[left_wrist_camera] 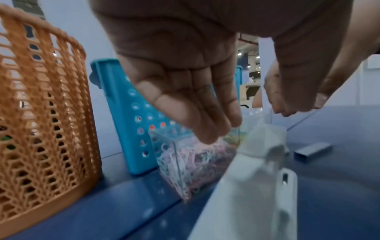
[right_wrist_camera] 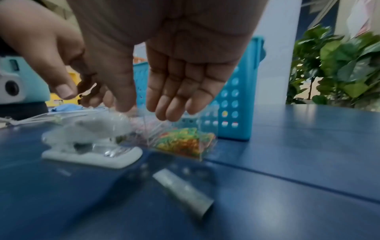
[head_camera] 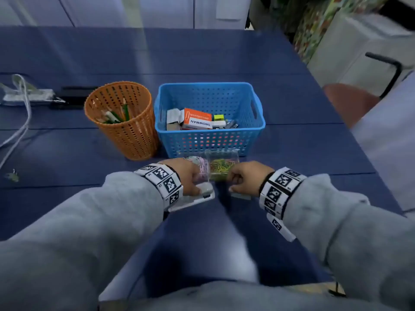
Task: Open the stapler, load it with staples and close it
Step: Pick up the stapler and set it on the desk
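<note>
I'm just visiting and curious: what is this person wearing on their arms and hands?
Both arms are in loose grey sweatshirt sleeves. Each wrist carries a white band printed with square black-and-white coded markers; the right band sits over a thin black strap. The left hand and right hand are bare, without gloves.

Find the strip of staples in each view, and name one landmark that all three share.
Head: the staple strip lies on the table just under the right hand, mostly hidden.
Left wrist: right of centre, flat on the table, beyond the stapler.
Right wrist: low centre, lying slantwise, in front of the paperclip box.
Shared landmark: the blue basket.
</note>
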`<state>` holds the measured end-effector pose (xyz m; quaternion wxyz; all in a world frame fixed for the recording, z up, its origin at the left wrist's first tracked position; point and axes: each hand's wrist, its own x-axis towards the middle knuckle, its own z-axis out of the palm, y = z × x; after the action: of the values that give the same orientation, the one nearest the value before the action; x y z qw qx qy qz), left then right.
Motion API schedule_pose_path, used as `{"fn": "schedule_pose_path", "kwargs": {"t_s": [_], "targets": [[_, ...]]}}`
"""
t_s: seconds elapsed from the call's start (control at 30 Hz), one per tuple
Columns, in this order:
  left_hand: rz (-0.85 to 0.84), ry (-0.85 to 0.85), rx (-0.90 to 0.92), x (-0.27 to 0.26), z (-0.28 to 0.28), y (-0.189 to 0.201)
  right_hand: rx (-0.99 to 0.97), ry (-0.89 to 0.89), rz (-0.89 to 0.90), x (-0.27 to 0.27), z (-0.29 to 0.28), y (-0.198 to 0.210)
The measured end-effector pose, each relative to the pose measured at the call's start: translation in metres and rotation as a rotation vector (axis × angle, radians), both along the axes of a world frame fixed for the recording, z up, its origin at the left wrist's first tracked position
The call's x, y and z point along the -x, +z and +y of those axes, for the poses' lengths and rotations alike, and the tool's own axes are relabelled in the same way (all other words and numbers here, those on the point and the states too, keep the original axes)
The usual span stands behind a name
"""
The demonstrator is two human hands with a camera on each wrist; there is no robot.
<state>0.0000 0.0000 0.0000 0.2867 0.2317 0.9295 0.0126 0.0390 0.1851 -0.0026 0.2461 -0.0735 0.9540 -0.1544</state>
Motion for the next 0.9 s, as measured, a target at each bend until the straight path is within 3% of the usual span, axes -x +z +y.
{"fn": "schedule_pose_path", "kwargs": {"t_s": [0.23,0.67,0.9], "targets": [[0.023,-0.014,0.034,-0.008,0.005,-0.026,0.004,0.051,-0.037,0.002,-0.032,-0.036],[0.057,-0.001,-0.04,-0.01,0.008,-0.035,0.042,-0.009,-0.037,0.004,-0.044,-0.056],[0.027,0.238,-0.354,-0.013,-0.033,-0.008,-0.013,-0.002,-0.017,0.002,-0.04,-0.057]]}}
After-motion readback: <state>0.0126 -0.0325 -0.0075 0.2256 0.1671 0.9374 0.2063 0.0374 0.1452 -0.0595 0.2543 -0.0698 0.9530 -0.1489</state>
